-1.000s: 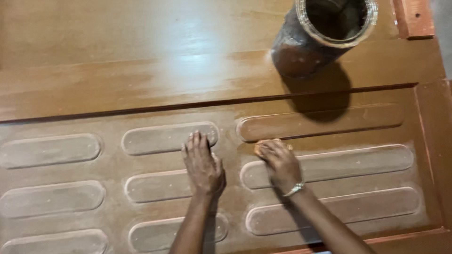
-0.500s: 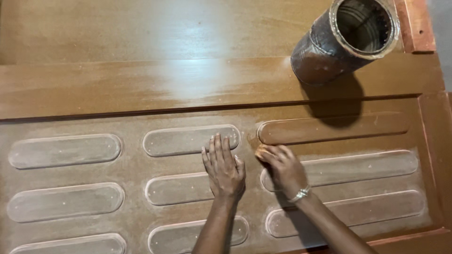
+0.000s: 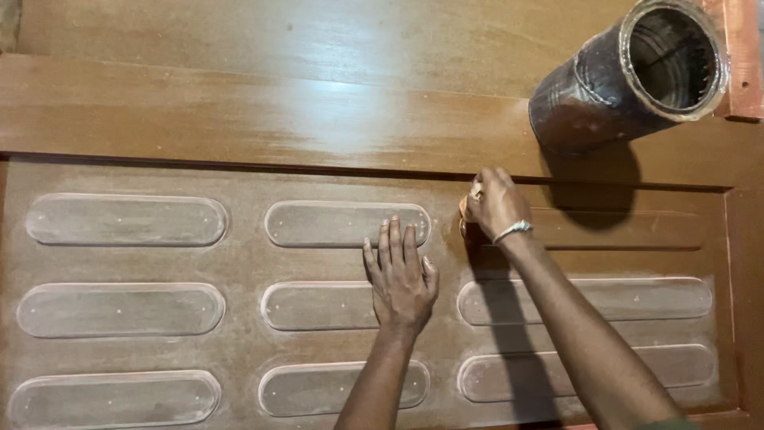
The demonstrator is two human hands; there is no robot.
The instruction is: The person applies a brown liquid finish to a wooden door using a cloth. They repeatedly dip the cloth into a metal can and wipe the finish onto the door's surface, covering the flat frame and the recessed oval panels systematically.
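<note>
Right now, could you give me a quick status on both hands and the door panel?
Left hand flat on door panel. Right hand pressing small orange pad at raised oval's end. Tin can beyond, not obstructing.

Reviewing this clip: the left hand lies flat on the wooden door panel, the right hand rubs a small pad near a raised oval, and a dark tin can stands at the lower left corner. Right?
Not quite. The head view shows the dark tin can at the upper right, not the lower left. The rest holds: the left hand lies flat on the wooden door panel, and the right hand presses a small pad near a raised oval.
</note>
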